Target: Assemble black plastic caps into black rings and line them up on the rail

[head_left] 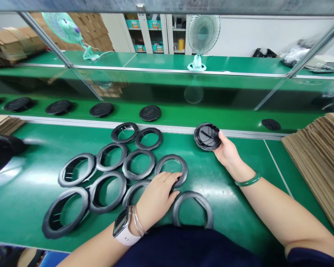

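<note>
My right hand (226,152) grips a round black plastic part with a closed ribbed centre (207,136), tilted up at the far edge of the green table. My left hand (158,194) rests with fingers curled on a black ring (172,168) among several black plastic rings (108,191) laid flat on the green table top (30,193). Another ring (193,209) lies just right of that hand, near my body. A watch and bracelets are on my left wrist, a green bangle on my right.
Several black round discs (150,112) lie in a row on the green conveyor strip beyond a metal rail. A stack of brown cardboard sheets (321,159) fills the right side. Two small fans (202,37) stand on the upper shelf. Dark blurred parts (0,152) sit at far left.
</note>
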`<state>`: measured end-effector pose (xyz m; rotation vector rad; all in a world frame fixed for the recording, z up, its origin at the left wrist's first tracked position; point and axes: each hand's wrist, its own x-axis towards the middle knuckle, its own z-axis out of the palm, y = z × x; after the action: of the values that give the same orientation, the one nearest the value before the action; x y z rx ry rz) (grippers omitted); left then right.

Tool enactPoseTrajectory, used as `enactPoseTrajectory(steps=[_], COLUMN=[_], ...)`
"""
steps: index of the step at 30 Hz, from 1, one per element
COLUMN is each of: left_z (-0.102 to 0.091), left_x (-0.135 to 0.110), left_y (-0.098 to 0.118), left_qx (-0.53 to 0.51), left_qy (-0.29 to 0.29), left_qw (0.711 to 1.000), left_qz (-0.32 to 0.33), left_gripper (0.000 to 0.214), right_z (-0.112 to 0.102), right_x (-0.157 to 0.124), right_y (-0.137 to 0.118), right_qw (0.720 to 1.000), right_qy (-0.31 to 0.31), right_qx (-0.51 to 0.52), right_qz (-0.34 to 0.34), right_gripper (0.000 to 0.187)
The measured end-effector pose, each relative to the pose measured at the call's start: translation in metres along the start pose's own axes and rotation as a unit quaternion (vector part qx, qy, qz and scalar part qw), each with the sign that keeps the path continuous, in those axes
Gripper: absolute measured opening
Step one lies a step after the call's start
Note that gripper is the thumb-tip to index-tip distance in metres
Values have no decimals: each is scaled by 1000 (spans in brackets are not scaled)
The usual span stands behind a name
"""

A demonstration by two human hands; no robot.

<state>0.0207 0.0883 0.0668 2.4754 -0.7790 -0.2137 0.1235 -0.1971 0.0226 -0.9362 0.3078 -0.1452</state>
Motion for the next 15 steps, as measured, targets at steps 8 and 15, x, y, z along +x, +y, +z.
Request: enactPoseTrajectory(steps=[8,15], left_z=[-4,-5], left_x=[2,6], left_y=[2,1], left_qx=[-138,-389], left_qy=[27,2], left_qw=[989,915], left_qz=[-46,-108], left_gripper=[34,16], right_z=[3,25], right_x=[-6,37], right_y=[-2,-12], right_qw=[998,881], right_qy=[-31,-99], right_qx=[-59,-371], right_qz=[-3,-277], right_gripper=[40,39])
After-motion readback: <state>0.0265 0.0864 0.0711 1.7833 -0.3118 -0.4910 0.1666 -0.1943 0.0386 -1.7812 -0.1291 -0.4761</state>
